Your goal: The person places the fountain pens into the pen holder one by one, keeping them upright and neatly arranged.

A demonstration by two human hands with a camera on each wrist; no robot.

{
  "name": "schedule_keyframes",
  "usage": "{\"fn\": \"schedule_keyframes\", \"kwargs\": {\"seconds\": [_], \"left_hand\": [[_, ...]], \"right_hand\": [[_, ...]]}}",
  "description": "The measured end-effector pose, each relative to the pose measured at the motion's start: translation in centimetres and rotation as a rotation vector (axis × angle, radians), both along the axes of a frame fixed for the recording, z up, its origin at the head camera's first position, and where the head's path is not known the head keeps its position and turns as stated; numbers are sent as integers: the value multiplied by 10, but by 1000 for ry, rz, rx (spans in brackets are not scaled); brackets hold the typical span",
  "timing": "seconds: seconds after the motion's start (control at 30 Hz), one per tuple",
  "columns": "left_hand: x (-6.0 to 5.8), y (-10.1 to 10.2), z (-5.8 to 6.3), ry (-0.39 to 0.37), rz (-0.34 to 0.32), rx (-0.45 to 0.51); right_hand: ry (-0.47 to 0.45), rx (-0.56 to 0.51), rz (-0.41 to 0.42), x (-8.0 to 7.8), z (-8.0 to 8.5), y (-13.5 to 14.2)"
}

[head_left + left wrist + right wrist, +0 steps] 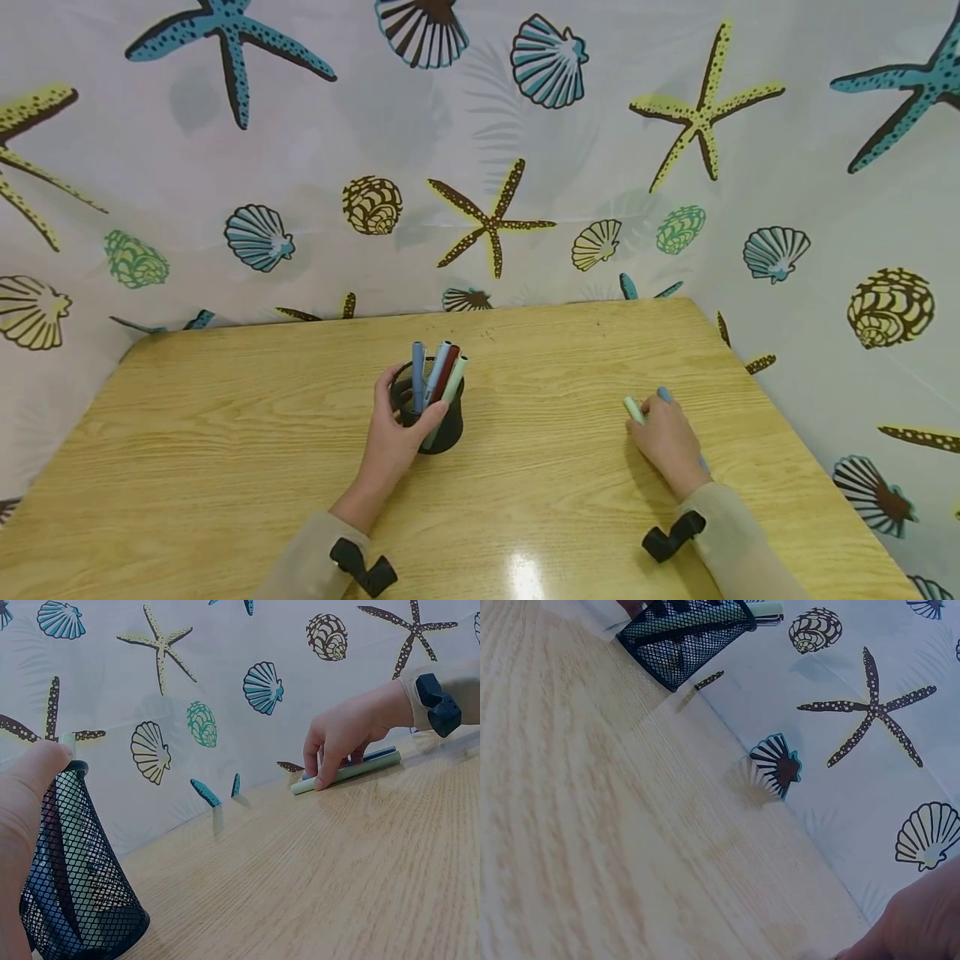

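Note:
My left hand (397, 440) grips a black mesh pen cup (450, 432), fingers round the far side and thumb across its front. Several markers stand upright in the cup: a blue one (417, 375), a light blue one (438, 373), a dark red one (447, 371) and a light green one (456, 378). Over at the right of the table, my right hand (667, 442) pinches another light green marker (364, 768) lying low at the wood. Alongside it is a blue marker (664, 394), partly covered by the hand. In the right wrist view only the edge of that hand shows.
Both hands work over a wood-grain table (540, 492). Behind it and along the right side hangs a pale curtain (480, 108) printed with starfish and shells, meeting the table's back edge. Black bands (363, 567) sit on both sleeves.

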State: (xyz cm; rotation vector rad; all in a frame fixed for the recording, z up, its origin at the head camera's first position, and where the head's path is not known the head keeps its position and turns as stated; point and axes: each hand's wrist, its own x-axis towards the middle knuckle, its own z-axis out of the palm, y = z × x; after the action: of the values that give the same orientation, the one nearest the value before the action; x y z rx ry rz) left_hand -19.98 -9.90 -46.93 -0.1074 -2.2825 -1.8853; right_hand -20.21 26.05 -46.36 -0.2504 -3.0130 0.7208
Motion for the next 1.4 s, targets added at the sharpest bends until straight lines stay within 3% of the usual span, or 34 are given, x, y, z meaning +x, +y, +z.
{"fn": "schedule_keyframes", "kwargs": {"seconds": [0.73, 1.4], "left_hand": [[1, 1, 2, 6, 0, -10], [1, 1, 2, -6, -2, -6]], "right_hand": [[-18, -47, 20, -2, 3, -3], [106, -94, 59, -1, 14, -17]]}}
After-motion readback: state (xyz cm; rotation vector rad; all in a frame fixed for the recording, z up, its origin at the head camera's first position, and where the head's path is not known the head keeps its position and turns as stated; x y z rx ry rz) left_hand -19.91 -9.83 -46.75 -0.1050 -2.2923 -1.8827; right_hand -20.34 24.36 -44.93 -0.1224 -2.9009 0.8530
